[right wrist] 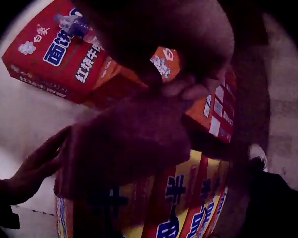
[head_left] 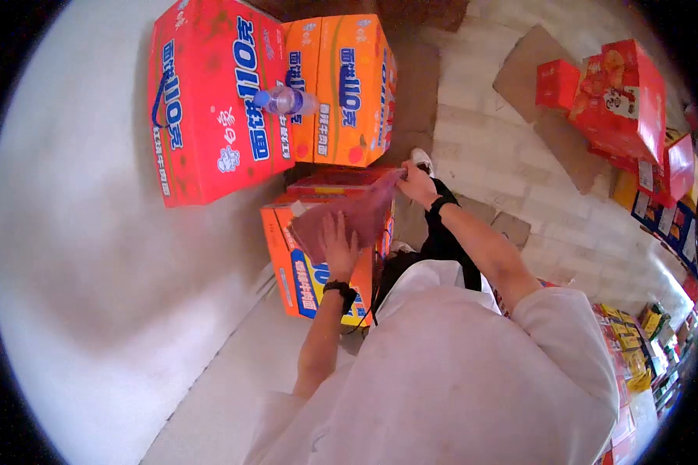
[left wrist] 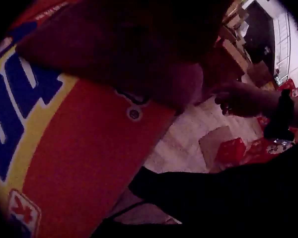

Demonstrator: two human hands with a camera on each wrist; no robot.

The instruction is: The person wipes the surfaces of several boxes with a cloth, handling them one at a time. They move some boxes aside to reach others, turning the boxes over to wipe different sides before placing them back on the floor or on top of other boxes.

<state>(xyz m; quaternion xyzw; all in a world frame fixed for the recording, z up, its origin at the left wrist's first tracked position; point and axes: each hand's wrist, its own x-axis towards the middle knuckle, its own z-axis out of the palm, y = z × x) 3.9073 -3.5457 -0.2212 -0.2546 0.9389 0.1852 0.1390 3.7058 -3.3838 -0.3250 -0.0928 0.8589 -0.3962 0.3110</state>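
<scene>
A dull red cloth [head_left: 364,213] lies over the top of an orange carton [head_left: 283,267] in the head view. My left hand [head_left: 337,248] rests on the cloth with fingers extended; in the right wrist view this hand [right wrist: 35,171] touches the cloth's left edge. My right hand [head_left: 420,187] pinches the far corner of the cloth, pulled out to a point. The right wrist view has the right hand [right wrist: 188,44] close up, fingers curled on the cloth [right wrist: 129,134]. Cloth and shadow darken the top of the left wrist view.
Behind stand a large red carton [head_left: 217,101] and orange cartons [head_left: 353,93], with a plastic bottle [head_left: 287,101] on top. A white wall is at the left. Flattened cardboard [head_left: 520,70] and red boxes [head_left: 624,93] lie on the floor to the right, near packaged goods.
</scene>
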